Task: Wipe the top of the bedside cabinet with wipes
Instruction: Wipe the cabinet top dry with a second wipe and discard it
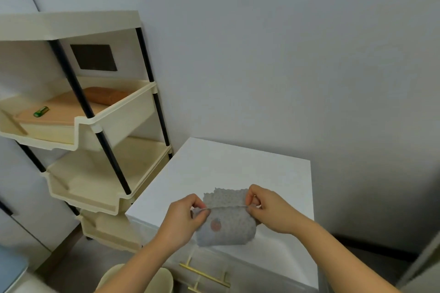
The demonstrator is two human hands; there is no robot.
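Both hands pinch a folded grey wipe (226,223) by its top fold, left hand (184,217) and right hand (271,210) at opposite ends. Below the fingers (201,201) lies the white cabinet (228,169) top.

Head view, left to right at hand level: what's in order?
Cream tiered rack → left hand → wipe → right hand. Cabinet is left out because it spans behind both hands.

Soft, cool, rather dim indoor light. The bedside cabinet (226,169) top is the brightest surface, and the wall (285,54) darkens into shadow at its right. Wide-angle distortion bends the shelf rack (71,26) at left. Detail is soft, blurrier toward the bottom corners.
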